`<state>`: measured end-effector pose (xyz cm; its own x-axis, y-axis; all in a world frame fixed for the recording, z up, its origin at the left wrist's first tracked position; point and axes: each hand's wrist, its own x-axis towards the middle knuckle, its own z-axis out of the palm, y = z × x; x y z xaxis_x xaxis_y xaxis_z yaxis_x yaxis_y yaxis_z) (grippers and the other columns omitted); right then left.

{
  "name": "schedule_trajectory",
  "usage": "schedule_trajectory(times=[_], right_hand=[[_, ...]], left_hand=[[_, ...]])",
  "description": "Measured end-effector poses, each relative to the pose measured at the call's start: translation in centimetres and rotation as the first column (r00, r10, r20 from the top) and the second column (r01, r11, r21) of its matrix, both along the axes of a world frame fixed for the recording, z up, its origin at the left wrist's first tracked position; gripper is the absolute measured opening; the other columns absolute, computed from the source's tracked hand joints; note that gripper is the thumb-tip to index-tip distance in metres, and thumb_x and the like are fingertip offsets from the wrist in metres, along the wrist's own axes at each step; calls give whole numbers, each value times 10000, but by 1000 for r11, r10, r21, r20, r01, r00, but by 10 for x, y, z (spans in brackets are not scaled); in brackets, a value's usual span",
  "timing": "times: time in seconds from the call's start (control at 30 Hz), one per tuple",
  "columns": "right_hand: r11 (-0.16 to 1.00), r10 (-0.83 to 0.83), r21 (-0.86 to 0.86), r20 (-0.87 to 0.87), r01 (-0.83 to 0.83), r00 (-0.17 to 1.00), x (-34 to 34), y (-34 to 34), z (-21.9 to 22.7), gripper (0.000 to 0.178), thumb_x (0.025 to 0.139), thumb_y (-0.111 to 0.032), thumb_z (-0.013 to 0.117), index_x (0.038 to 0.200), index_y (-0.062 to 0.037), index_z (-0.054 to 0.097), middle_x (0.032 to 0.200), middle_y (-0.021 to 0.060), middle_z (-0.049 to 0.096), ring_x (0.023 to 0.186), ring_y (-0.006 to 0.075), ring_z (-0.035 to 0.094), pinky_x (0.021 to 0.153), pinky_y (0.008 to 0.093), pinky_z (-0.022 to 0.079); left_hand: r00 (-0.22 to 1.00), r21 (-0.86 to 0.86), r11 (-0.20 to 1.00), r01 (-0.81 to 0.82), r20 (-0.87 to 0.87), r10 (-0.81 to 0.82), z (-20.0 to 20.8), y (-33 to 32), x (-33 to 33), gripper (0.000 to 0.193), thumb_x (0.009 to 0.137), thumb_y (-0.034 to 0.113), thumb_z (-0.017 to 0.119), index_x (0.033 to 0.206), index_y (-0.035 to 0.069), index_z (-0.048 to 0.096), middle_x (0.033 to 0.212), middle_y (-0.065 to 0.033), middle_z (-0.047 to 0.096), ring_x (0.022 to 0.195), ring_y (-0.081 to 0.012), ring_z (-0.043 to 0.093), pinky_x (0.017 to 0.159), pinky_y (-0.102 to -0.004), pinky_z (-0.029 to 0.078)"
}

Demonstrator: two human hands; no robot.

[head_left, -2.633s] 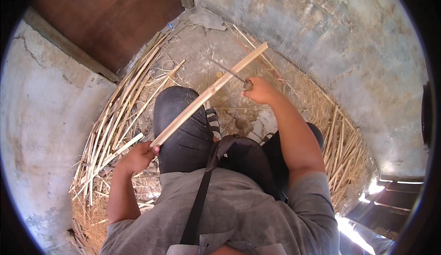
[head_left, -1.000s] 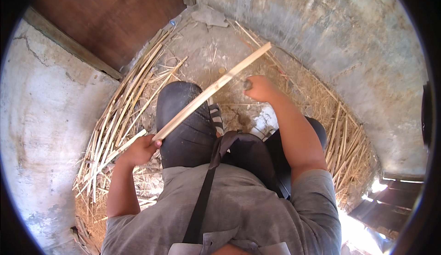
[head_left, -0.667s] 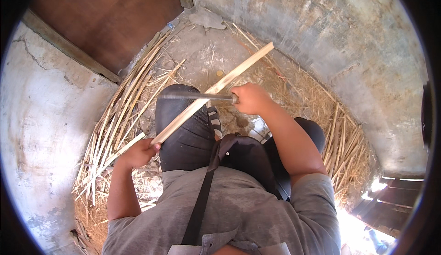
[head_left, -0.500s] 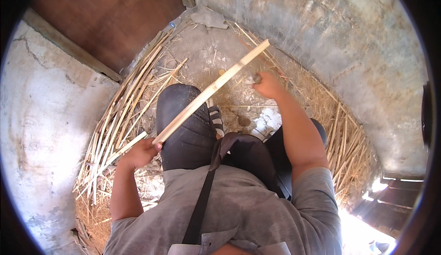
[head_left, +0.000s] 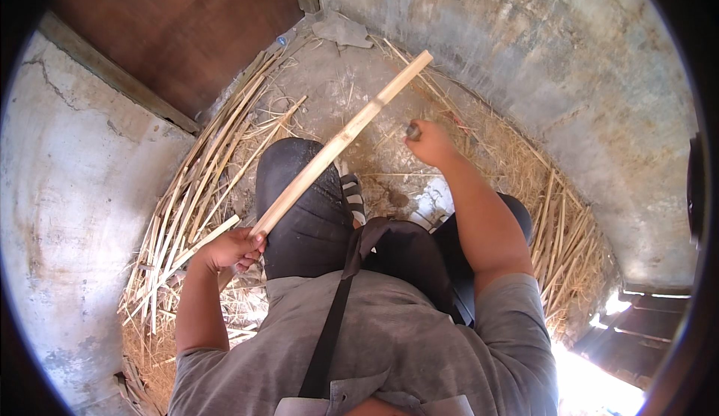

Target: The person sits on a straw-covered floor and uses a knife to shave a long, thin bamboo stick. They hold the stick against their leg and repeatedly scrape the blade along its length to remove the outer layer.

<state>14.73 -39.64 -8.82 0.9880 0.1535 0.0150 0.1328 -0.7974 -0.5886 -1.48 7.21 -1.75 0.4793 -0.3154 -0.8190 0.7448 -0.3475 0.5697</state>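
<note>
My left hand (head_left: 234,248) is closed around the lower end of a long, pale bamboo strip (head_left: 344,137). The strip slants up and to the right across my left knee (head_left: 288,169), with its far end out over the floor. To the right of the strip and apart from it, my right hand (head_left: 433,145) is wrapped round a short handle (head_left: 413,131) whose greyish, rounded end shows. Whatever the handle belongs to is hidden or too blurred to make out.
Split bamboo strips (head_left: 196,169) lie in a long pile at the left. More strips and fibrous shavings (head_left: 565,244) line the wall at the right. A stone slab (head_left: 341,29) lies at the far corner, beside a brown door panel (head_left: 180,34). Worn plaster walls (head_left: 524,49) close in both sides.
The bamboo strip has turned in my left hand, and its far end has shifted slightly up and left. My right hand has moved a little to the left with the handle.
</note>
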Motion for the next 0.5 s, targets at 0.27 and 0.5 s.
schedule_trajectory(times=[0.27, 0.5], right_hand=[[888, 337, -320, -34, -330, 941, -28, 42, 51, 295, 846, -248, 711, 1114, -126, 700, 1025, 203, 746, 936, 393, 718, 817, 497, 582], [989, -148, 5, -155, 151, 977, 12, -19, 2, 519, 857, -323, 751, 1278, -33, 658, 1024, 216, 747, 938, 361, 734, 833, 449, 576]], left_hand=[[999, -70, 996, 47, -23, -49, -8, 6, 5, 430, 1041, 505, 584, 914, 96, 548, 652, 57, 378, 539, -65, 325, 487, -250, 273], [997, 45, 996, 79, 16, -80, 6, 1, 5, 461, 1020, 538, 604, 922, 90, 555, 652, 55, 393, 544, -68, 342, 490, -248, 288]])
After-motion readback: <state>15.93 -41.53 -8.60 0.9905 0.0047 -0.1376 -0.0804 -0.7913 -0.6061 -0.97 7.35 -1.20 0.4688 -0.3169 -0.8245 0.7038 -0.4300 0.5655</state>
